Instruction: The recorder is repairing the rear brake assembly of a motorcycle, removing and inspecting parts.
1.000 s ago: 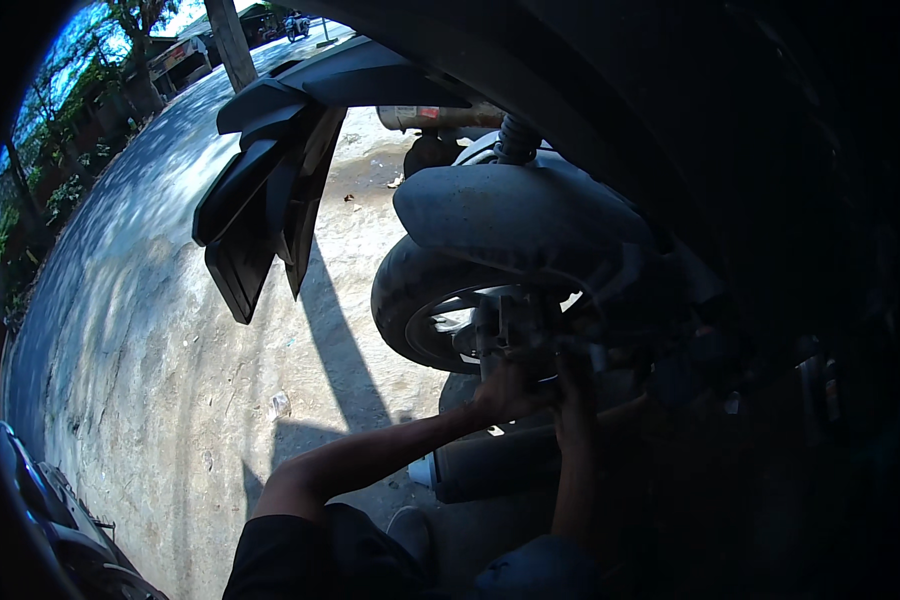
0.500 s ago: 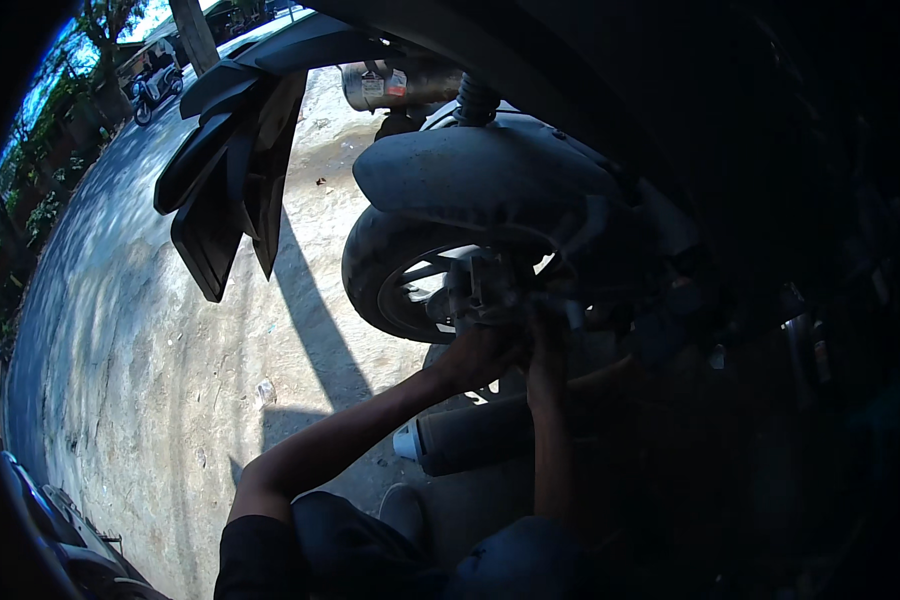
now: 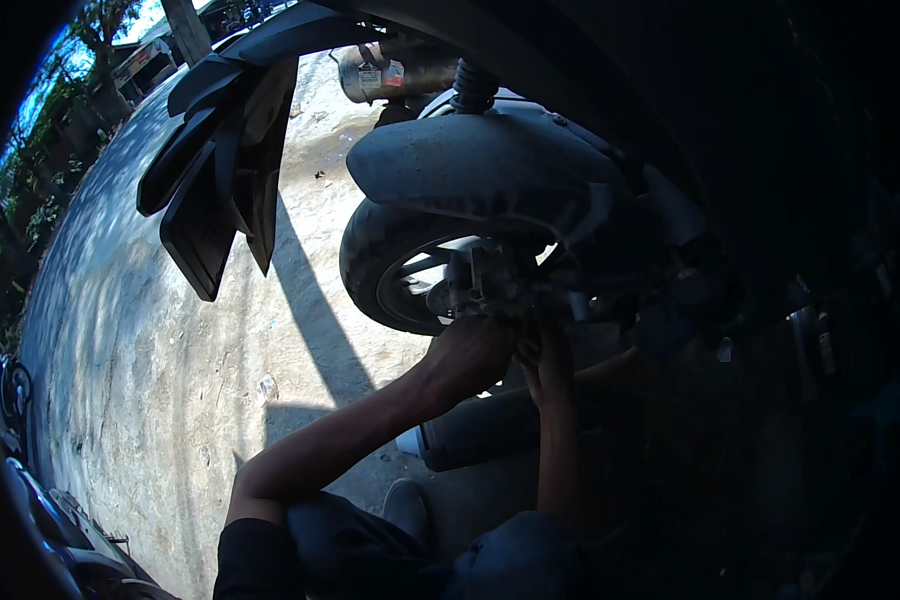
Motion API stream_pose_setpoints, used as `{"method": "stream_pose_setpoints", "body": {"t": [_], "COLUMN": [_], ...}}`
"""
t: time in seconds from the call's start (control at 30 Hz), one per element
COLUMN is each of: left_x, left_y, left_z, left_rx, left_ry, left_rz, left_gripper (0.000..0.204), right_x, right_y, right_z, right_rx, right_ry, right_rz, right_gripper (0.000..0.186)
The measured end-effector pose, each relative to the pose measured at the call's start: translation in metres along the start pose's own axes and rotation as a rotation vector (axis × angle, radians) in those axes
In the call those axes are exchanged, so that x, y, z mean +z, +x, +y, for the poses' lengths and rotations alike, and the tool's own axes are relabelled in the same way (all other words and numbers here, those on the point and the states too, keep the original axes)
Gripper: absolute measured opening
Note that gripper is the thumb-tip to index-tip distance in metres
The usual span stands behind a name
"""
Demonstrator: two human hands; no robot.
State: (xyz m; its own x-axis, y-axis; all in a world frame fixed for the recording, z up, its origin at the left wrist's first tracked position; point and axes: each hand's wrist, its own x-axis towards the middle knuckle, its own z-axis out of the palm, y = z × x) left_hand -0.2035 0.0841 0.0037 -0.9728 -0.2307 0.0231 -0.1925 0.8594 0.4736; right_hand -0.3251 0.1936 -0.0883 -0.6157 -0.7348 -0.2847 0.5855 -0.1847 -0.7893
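Both hands are at the hub of a motorcycle's rear wheel (image 3: 368, 265), in deep shadow. My left hand (image 3: 473, 352) is closed, its back toward me, just below the dark metal parts of the hub (image 3: 485, 275). Close beside it on the right, my right hand (image 3: 548, 362) has its fingers bent up against the same parts. Whatever either hand grips is hidden by the fingers and the dark. A grey mudguard (image 3: 470, 165) covers the top of the wheel. Under my wrists lies a dark exhaust silencer (image 3: 485, 430) with a pale end cap.
The black tail panels (image 3: 215, 190) jut out at upper left, over sunlit concrete (image 3: 170, 400). A shock absorber spring (image 3: 475, 88) rises above the mudguard, near a metal canister (image 3: 395, 75). My shoe (image 3: 406, 505) is below the silencer. Part of another motorbike (image 3: 15, 390) shows at the left edge.
My left hand has turned and dropped slightly, its back now showing more. My right hand has shifted a little lower. The motorbike on the road has left the upper left; one appears at the left edge.
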Motion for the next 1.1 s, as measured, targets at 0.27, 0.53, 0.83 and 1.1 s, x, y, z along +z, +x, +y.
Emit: {"method": "stream_pose_setpoints", "body": {"t": [0.27,0.53,0.83,1.1], "left_x": [-0.01,-0.018,0.005,0.033], "left_y": [-0.005,0.014,0.029,0.012], "left_z": [0.033,0.06,0.025,-0.013], "left_rx": [0.121,-0.03,0.2,0.178], "left_ry": [0.222,0.384,0.026,-0.196], "left_rz": [0.219,0.079,0.271,0.284], "left_gripper": [0.016,0.008,0.014,0.015], "right_x": [0.023,0.008,-0.004,0.032], "right_y": [-0.009,-0.002,-0.002,-0.01], "right_z": [-0.025,-0.011,-0.019,-0.029], "right_rx": [0.03,-0.038,-0.024,-0.105], "right_ry": [0.079,0.152,-0.095,-0.297], "right_rz": [0.027,-0.019,0.096,0.163], "right_gripper": [0.016,0.036,0.028,0.02]}}
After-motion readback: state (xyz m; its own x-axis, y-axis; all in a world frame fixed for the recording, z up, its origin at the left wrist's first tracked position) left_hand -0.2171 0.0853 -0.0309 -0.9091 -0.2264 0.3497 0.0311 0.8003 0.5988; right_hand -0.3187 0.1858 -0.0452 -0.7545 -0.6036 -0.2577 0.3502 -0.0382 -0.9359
